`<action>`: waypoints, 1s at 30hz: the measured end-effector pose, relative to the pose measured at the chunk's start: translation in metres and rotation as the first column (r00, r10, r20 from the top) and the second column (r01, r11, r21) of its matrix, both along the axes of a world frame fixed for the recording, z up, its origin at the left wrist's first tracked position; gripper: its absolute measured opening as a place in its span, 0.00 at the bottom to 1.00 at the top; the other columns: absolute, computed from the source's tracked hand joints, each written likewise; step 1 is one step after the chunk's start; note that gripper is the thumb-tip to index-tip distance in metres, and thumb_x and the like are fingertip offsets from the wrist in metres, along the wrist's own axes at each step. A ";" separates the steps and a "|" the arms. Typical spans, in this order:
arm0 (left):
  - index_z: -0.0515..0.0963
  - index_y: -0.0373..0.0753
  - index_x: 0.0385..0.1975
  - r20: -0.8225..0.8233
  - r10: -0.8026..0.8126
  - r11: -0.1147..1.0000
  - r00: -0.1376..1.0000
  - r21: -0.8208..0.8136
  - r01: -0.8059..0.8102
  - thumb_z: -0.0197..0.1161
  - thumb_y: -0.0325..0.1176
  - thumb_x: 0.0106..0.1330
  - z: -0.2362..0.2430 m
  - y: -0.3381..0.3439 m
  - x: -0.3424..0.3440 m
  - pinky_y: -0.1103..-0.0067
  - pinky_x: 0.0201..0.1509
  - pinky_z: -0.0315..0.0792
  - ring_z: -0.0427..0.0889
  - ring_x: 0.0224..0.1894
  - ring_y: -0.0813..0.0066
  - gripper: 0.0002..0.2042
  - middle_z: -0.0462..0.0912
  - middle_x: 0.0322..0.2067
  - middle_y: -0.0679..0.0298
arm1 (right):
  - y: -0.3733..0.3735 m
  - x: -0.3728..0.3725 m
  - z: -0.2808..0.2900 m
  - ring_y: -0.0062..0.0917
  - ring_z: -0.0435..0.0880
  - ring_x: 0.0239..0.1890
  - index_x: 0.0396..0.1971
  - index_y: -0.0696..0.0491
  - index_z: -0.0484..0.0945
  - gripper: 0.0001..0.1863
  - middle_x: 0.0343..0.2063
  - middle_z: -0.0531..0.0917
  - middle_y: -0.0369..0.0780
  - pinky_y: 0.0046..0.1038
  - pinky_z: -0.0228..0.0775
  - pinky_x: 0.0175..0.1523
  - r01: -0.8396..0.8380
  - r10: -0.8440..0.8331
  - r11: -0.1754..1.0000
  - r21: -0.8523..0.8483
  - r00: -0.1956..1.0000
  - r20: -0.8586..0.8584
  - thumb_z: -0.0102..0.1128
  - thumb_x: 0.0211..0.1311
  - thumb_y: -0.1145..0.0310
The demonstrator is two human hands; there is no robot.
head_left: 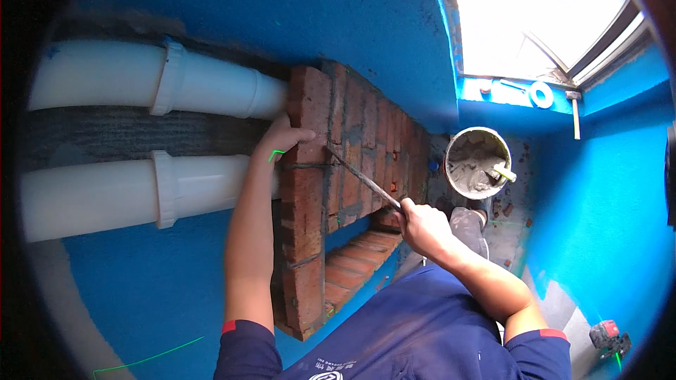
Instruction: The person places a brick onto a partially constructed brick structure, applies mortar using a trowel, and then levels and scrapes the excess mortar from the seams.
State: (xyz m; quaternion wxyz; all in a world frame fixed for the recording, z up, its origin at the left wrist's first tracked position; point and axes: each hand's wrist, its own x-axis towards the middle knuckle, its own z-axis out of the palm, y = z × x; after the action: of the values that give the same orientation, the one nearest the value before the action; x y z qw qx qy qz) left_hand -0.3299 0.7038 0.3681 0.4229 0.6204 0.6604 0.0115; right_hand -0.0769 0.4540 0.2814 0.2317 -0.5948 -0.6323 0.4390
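My left hand (283,136) grips the end brick (308,95) at the top of the brick stack, thumb on its face; the other fingers are hidden behind it. My right hand (422,228) is closed around a long thin metal tool (366,181). The tool slants up to the left, its tip at the mortar joint beside that brick. Below, more bricks (305,218) line the near edge of the brickwork (362,119), with grey mortar between them. Two thick white pipes (211,88) run up against the brickwork from the left.
A bucket (448,176) of grey mortar, with a light-handled tool (504,172) in it, stands right of the brickwork. A tape roll (541,94) and a hammer (575,116) are at the windowsill. A red-and-black device (610,339) sits lower right; rubble (508,209) dots the floor.
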 end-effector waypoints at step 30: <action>0.68 0.28 0.56 -0.345 0.162 0.878 0.924 0.478 0.025 0.66 0.47 0.59 0.051 -0.146 -0.004 0.65 0.59 0.68 0.74 0.56 0.48 0.32 0.74 0.53 0.42 | -0.029 0.044 0.024 0.50 0.80 0.36 0.32 0.58 0.77 0.19 0.28 0.81 0.54 0.44 0.70 0.41 -0.148 0.095 0.919 -0.367 0.983 -0.157 0.54 0.64 0.54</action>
State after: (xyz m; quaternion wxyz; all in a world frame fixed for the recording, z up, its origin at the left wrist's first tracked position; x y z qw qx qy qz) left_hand -0.3336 0.5576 0.4195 0.1236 0.6711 0.7277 0.0692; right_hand -0.0328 0.4248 0.3050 0.1279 -0.5563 -0.5547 0.6053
